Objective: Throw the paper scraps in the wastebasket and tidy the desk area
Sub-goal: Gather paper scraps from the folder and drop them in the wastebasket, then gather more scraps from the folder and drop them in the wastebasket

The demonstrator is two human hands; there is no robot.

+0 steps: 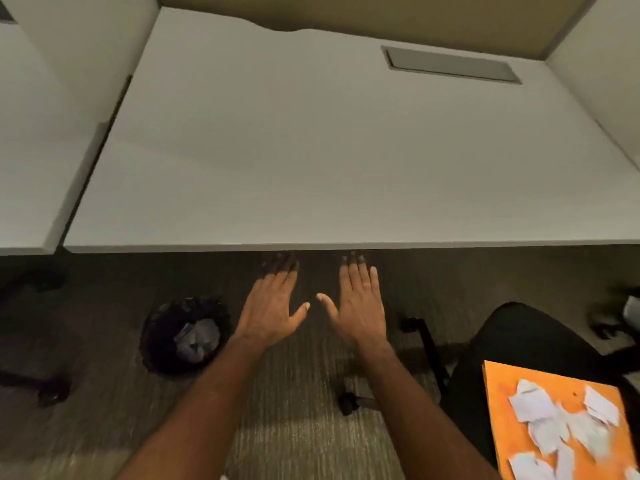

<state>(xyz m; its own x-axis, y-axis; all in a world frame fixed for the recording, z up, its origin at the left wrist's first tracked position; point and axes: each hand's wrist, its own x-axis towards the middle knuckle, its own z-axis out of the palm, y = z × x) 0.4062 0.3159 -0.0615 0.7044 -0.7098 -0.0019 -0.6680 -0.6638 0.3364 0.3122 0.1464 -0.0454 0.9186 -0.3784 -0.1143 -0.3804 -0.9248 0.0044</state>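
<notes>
My left hand (pixel 272 303) and my right hand (pixel 356 301) are stretched out flat, palms down, fingers apart, just in front of the white desk's (pixel 311 150) front edge, holding nothing. Several white paper scraps (pixel 561 420) lie on an orange folder (pixel 512 427) at the lower right, on a black chair seat (pixel 519 341). A round black wastebasket (pixel 185 336) with crumpled paper inside stands on the carpet, left of my left forearm.
The desk has a grey cable hatch (pixel 450 64) at its back right. White divider panels flank it on both sides. Chair legs with casters (pixel 349 403) stand on the carpet between my right arm and the chair. Another caster base (pixel 48 389) sits at the far left.
</notes>
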